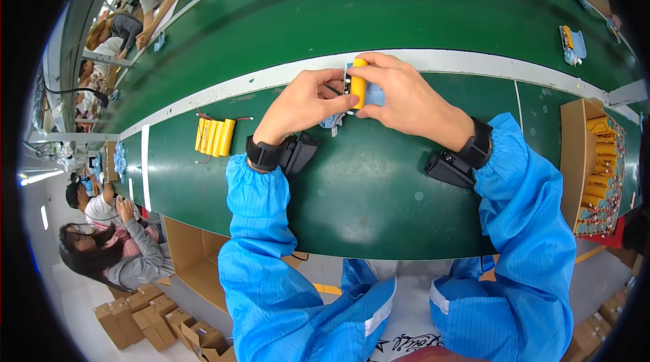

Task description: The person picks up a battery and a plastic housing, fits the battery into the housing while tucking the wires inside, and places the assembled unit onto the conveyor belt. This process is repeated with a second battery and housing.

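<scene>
Over the far edge of the green bench, my two hands meet at a yellow cylindrical battery point(358, 86) with a dark circuit board along its left side. My right hand point(406, 95) grips the battery, fingers at its far end and thumb near its side. My left hand point(301, 105) is closed at the board side, its thumb touching the battery's lower part. Beneath them shows a light blue piece of wrap point(374, 95), partly covered by the fingers. Left of my left hand lies a row of yellow batteries point(214, 136) with thin red wires.
At the right stands a cardboard box point(573, 166) filled with wired yellow batteries. Past the white rail point(453, 60) runs another green surface, bearing a blue-wrapped battery piece point(573, 45) at right. Other people sit at the left. An open carton point(196, 260) stands below the bench's left edge.
</scene>
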Action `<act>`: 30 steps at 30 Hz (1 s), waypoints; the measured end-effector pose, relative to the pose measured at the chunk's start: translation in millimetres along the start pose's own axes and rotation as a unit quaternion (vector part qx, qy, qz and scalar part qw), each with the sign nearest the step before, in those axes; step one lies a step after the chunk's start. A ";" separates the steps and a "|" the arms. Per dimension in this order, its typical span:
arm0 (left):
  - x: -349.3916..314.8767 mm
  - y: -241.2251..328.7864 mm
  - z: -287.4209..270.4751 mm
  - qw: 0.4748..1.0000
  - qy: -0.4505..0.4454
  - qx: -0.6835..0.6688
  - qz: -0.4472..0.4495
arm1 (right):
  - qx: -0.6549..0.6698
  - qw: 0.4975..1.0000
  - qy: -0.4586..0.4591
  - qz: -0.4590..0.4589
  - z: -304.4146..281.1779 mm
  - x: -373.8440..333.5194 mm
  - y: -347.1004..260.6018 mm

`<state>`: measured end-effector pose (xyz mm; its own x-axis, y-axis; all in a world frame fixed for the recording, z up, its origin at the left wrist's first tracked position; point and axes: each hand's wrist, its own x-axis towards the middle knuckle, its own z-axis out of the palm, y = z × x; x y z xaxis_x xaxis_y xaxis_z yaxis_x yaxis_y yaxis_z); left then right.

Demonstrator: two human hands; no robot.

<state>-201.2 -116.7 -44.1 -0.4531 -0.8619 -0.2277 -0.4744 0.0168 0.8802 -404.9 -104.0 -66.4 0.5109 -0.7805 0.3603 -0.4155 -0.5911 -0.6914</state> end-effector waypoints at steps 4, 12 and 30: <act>1.0 3.7 3.2 1.000 0.023 -0.005 -0.007 | -0.030 0.999 0.024 -0.020 1.6 -2.0 0.5; 7.8 3.2 14.0 0.996 0.085 0.000 -0.038 | -0.037 0.999 -0.032 0.011 -1.7 0.6 -2.2; 4.5 -6.7 -2.7 0.998 0.012 -0.055 0.009 | -0.090 0.995 0.012 -0.034 4.4 -3.0 -3.3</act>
<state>-198.1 -122.1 -50.0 -0.4423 -0.8735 -0.2036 -0.3796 -0.0233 0.9248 -401.7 -98.8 -67.9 0.5257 -0.7403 0.4190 -0.5089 -0.6684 -0.5424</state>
